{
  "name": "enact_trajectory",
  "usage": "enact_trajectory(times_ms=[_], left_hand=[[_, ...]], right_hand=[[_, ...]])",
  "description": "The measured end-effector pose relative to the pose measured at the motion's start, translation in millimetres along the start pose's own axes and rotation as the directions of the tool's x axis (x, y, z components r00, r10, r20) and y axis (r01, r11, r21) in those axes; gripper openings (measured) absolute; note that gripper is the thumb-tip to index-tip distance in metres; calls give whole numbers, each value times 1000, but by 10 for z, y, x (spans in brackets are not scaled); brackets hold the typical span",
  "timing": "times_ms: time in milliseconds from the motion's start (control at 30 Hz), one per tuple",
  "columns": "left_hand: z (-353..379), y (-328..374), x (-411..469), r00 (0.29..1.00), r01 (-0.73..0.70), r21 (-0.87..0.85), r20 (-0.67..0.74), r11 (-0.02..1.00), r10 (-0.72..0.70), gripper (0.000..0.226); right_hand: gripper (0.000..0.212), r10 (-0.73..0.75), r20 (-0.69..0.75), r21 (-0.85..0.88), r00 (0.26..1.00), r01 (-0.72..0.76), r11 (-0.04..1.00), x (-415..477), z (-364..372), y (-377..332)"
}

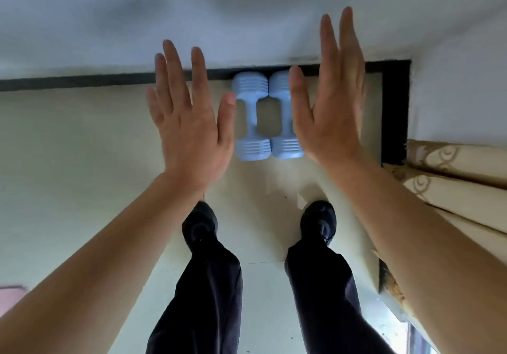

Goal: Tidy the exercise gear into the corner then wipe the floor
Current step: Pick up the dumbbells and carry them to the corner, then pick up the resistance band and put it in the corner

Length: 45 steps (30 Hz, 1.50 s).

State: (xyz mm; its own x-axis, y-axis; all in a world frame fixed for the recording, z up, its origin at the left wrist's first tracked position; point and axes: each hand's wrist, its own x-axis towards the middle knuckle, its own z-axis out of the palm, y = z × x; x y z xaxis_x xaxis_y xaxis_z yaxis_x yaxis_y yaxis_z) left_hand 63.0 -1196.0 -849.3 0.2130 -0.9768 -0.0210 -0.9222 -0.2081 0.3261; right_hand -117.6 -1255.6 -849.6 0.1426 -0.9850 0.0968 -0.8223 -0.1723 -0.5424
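Two light blue dumbbells lie side by side on the pale tiled floor, their far ends against the dark skirting. The left dumbbell (251,117) touches the right dumbbell (282,139). My left hand (189,123) hovers flat, fingers spread, above and to the left of them, holding nothing. On the other side my right hand (333,101) is also flat and empty, and it hides part of the right dumbbell.
The dark skirting (82,82) runs along a white wall and turns down at the corner (395,112) on the right. A patterned beige curtain (455,178) hangs at the right. My two dark shoes stand on the floor below the dumbbells. Something pink (11,297) lies at the lower left.
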Motion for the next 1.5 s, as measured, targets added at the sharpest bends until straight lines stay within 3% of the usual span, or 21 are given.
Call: enact_trajectory(times_ms=[133, 367, 500, 600, 700, 833, 933, 1100, 1233, 1433, 1500], left_hand=[[-1460, 317, 303, 987, -38, -21, -157, 999, 35, 63], [-4835, 1058, 554, 913, -31, 15, -406, 999, 34, 65], [-6469, 1154, 294, 873, 6, 79, -486, 997, 33, 65], [-7177, 1185, -99, 831, 50, 103, -557, 993, 16, 65], [-7553, 1163, -605, 756, 144, 154, -655, 978, -8, 65], [-7635, 1106, -1452, 612, 402, 124, -773, 907, -166, 63], [-7660, 1044, -2358, 494, 634, 79, -807, 770, -324, 63], [-8100, 1024, -3970, 336, 845, 104, -866, 524, -370, 63], [-8453, 1065, -5355, 168, 944, 45, -917, 327, -361, 62], [-8457, 1070, -7426, 9, 994, -31, -931, 103, -366, 65], [-8468, 984, -8083, -38, 996, -66, -919, 57, -392, 67]], right_hand=[[65, -136, -57, -89, 989, 131, 987, 343, -1116, -922], [69, -290, -260, -159, 921, 256, 954, 1043, -3616, -2920], [69, -465, -335, -167, 820, 434, 886, 1201, -4699, -4022], [70, -605, -336, -169, 722, 586, 793, 1173, -5165, -4564], [71, -711, -328, -158, 622, 705, 691, 1169, -5352, -4956], [75, -809, -274, -75, 520, 827, 557, 1005, -5283, -5408], [76, -895, -206, 52, 396, 917, 395, 464, -5117, -5846], [75, -951, -213, 271, 222, 949, 161, -866, -5091, -6755], [73, -965, -259, 375, 46, 925, -57, -2187, -5233, -7446], [72, -927, -328, 406, -181, 859, -312, -4327, -5202, -8157], [71, -918, -326, 421, -224, 836, -353, -5017, -5154, -8330]])
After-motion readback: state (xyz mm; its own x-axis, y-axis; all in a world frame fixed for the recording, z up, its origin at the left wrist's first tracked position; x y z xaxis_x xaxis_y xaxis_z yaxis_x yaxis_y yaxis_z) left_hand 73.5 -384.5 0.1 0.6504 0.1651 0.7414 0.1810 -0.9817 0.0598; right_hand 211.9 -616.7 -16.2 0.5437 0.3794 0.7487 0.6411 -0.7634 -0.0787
